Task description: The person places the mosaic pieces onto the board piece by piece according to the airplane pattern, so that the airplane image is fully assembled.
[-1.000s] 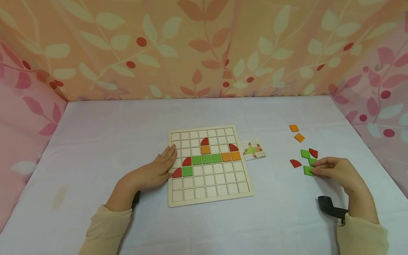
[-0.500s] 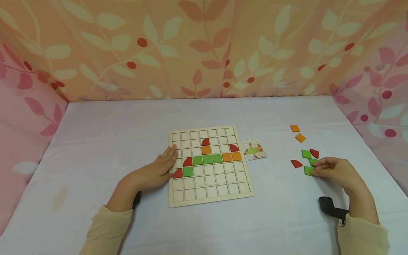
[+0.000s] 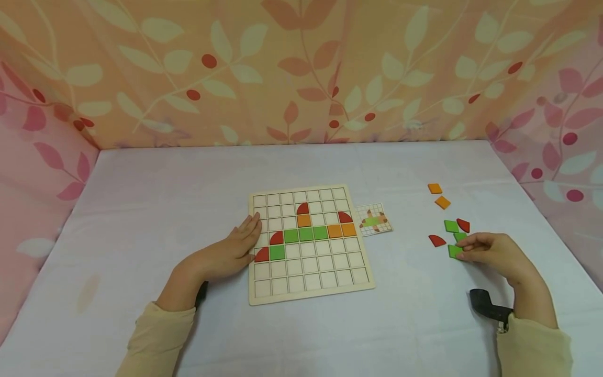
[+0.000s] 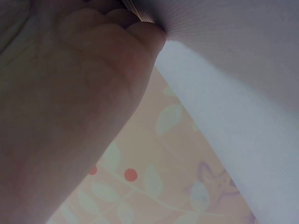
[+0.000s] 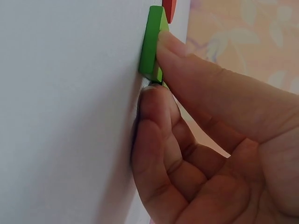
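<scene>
My left hand (image 3: 232,249) lies with straight fingers on the left edge of the wooden grid board (image 3: 311,297). Red quarter-circle, green and orange tiles fill some of its squares. To the right, my right hand (image 3: 494,255) has its thumb and curled fingers at a green square tile (image 3: 454,252). In the right wrist view, the thumb is on that green tile (image 5: 152,44) and a fingertip meets its near edge; the tile lies on the table. A second green tile (image 3: 459,237) is partly hidden by the fingers. The left wrist view shows mostly the hand's underside (image 4: 84,93).
Beside the board lies a pattern card (image 3: 375,220). Near the right hand are another green tile (image 3: 450,226) and two red quarter-circles, one red piece (image 3: 437,241) farther left. Two orange squares (image 3: 435,188) lie farther back. Patterned cloth (image 3: 301,73) hangs behind the table.
The right hand stays at the green tiles with only a very slight shift. The left hand and the tiles on the board stay as they were.
</scene>
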`<state>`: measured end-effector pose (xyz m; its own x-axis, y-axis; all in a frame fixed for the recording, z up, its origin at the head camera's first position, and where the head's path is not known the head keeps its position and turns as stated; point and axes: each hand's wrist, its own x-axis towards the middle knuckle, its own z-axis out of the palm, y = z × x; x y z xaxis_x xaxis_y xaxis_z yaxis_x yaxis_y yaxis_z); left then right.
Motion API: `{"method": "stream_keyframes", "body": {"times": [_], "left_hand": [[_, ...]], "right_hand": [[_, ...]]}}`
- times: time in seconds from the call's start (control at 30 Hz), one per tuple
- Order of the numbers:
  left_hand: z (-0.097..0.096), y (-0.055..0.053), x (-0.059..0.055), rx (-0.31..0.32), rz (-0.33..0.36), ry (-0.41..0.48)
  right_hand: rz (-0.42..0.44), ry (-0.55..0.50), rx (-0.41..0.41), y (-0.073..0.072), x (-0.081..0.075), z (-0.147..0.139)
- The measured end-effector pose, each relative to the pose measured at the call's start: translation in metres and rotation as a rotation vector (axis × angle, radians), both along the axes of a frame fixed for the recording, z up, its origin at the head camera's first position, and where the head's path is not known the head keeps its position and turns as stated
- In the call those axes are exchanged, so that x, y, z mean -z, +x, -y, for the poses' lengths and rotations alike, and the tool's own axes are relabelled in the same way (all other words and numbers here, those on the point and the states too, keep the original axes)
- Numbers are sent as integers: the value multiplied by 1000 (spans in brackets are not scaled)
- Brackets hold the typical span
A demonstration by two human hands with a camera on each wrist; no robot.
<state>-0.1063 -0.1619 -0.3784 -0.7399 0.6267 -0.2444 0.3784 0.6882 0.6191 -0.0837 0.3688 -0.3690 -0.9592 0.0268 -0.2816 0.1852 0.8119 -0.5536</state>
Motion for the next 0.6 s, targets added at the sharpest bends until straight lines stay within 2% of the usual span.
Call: {"method": "stream_keyframes", "body": {"times": [0.6], "left_hand": [[0,0,0,0,4,1]], "right_hand": [[11,-4,-20,0,1,3]]}}
